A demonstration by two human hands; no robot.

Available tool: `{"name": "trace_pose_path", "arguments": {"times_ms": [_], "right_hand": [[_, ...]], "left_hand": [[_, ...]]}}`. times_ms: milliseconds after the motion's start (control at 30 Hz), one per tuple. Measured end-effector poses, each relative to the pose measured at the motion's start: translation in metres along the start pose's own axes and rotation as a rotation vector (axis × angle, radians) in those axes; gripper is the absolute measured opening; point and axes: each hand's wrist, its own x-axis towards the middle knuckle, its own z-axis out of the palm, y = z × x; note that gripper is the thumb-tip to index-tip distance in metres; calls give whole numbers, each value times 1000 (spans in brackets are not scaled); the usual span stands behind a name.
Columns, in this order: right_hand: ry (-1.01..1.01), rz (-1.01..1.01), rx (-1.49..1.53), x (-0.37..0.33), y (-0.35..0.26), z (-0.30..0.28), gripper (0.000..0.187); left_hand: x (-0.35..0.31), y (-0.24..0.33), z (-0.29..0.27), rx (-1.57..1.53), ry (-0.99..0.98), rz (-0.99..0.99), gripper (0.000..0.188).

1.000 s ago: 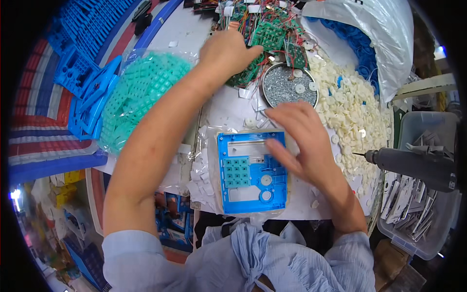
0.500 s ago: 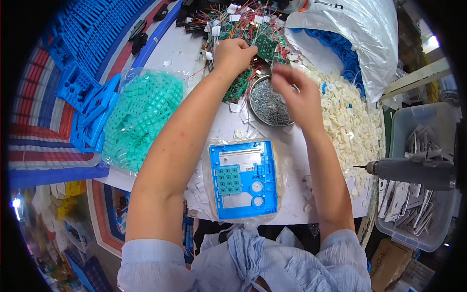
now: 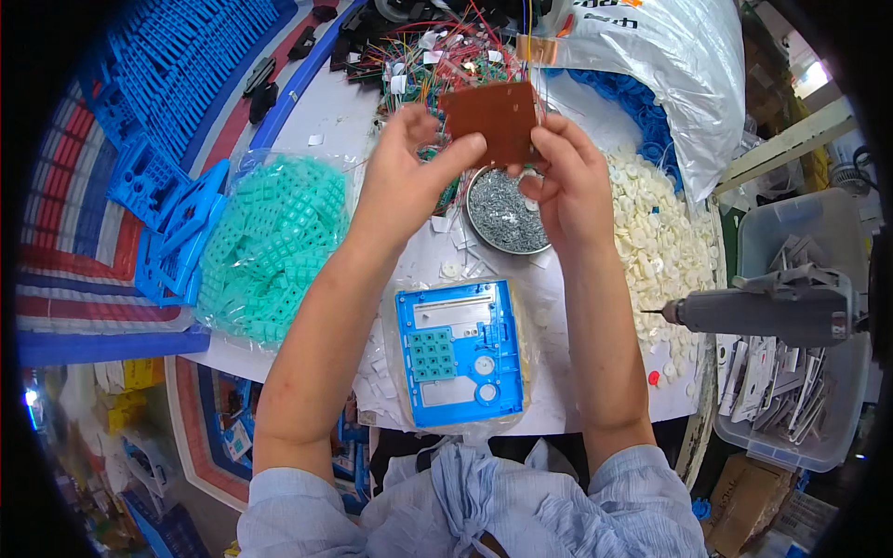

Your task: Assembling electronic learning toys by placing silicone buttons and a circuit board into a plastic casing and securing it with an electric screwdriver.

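A brown circuit board (image 3: 491,123) is raised above the far side of the table, its plain face toward me. My left hand (image 3: 402,181) grips its left lower edge, thumb on the face. My right hand (image 3: 571,177) is closed at its right edge; thin wires rise beside that edge. Behind it lies a heap of wired green boards (image 3: 423,70). Just under my hands stands a round metal bowl (image 3: 472,221) of small screws (image 3: 507,212). Nearer me, a blue plastic housing (image 3: 510,395) with a teal rubber keypad (image 3: 433,356) lies on a plastic bag.
Left of my arms sits a bag of teal keypads (image 3: 270,246), with blue casings (image 3: 172,219) beyond. Off-white discs (image 3: 660,242) are piled at right under a white sack (image 3: 679,84). An electric screwdriver (image 3: 763,312) juts in over a clear bin (image 3: 795,456).
The board has come up out of the heap, its brown face now toward me. My right hand has moved from above the screw bowl to the board's right edge.
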Motion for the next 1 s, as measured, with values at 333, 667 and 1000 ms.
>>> {"name": "trace_pose_path", "arguments": {"times_ms": [333, 667, 1000], "right_hand": [[-76, 129, 138, -47, 6, 5, 9], [-89, 345, 695, -104, 17, 13, 40], [-320, -453, -466, -98, -6, 18, 23]], "left_hand": [[-94, 50, -42, -139, -290, -227, 28], [-123, 41, -68, -366, -36, -281, 26], [-145, 40, -74, -397, -78, -323, 31]]}}
